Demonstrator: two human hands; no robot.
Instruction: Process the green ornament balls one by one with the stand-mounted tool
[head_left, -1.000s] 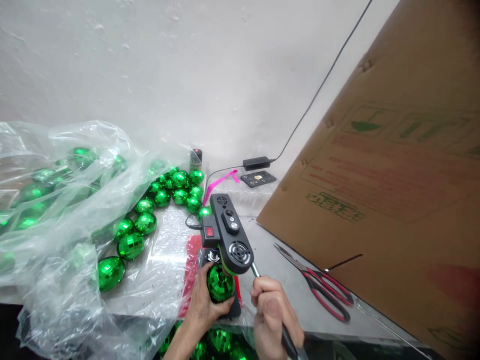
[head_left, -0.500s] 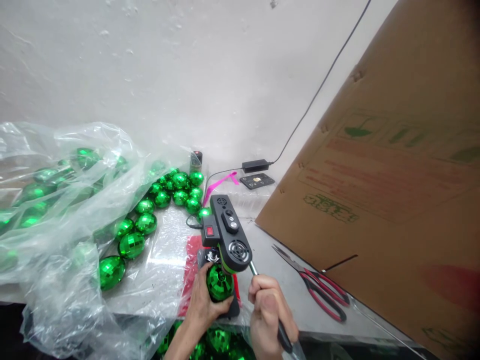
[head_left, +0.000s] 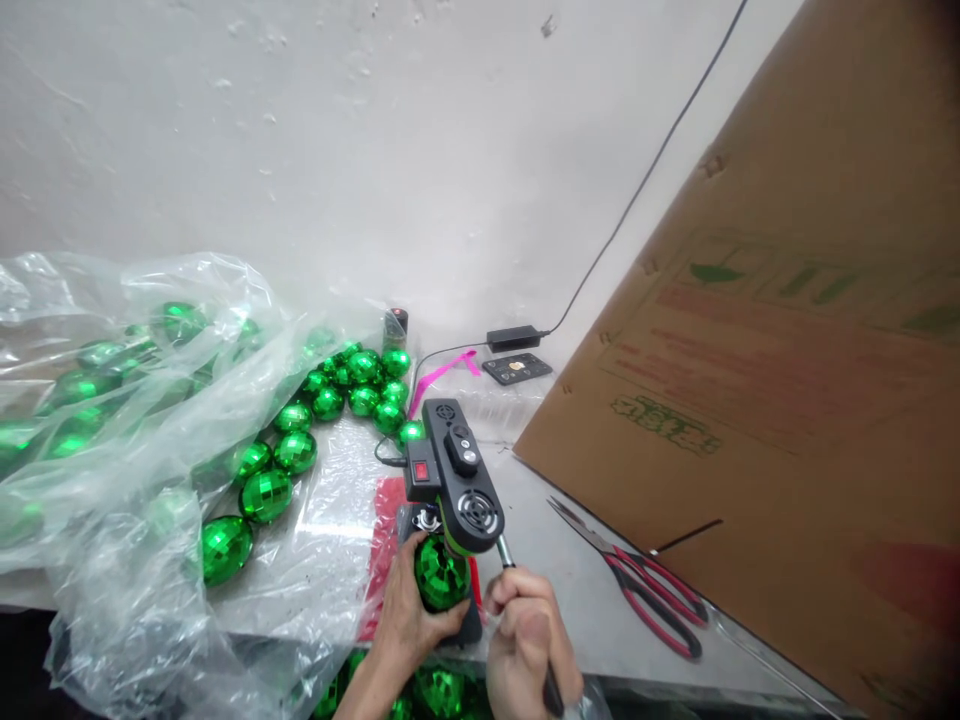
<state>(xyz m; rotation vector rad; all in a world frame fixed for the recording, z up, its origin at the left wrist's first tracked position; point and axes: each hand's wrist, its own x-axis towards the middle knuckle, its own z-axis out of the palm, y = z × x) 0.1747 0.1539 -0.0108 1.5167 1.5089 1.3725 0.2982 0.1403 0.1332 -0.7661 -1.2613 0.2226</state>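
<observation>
My left hand (head_left: 405,610) is curled round a shiny green faceted bauble (head_left: 441,573), which sits under the front end of a small black bench machine (head_left: 461,465). The machine has a red switch and round vents, and its head hides the bauble's top. My right hand (head_left: 529,635) is closed on a black-handled metal lever (head_left: 505,550) that runs up to the right side of the machine's head. Below the machine's foot, red material (head_left: 382,560) lies on the bench. More green baubles (head_left: 266,495) curve away to the left in a string.
Clear plastic sheeting (head_left: 172,430) covers baubles at left. Red-handled scissors (head_left: 656,595) lie at right, beside a large cardboard box (head_left: 750,360). Behind are a power adapter (head_left: 514,338), a dark plate (head_left: 517,368) and pink ribbon (head_left: 442,375). Other baubles (head_left: 439,690) show below the bench edge.
My right hand and the lever have shifted slightly left and down. My left hand keeps its hold on the bauble under the machine. The whole view has moved a little.
</observation>
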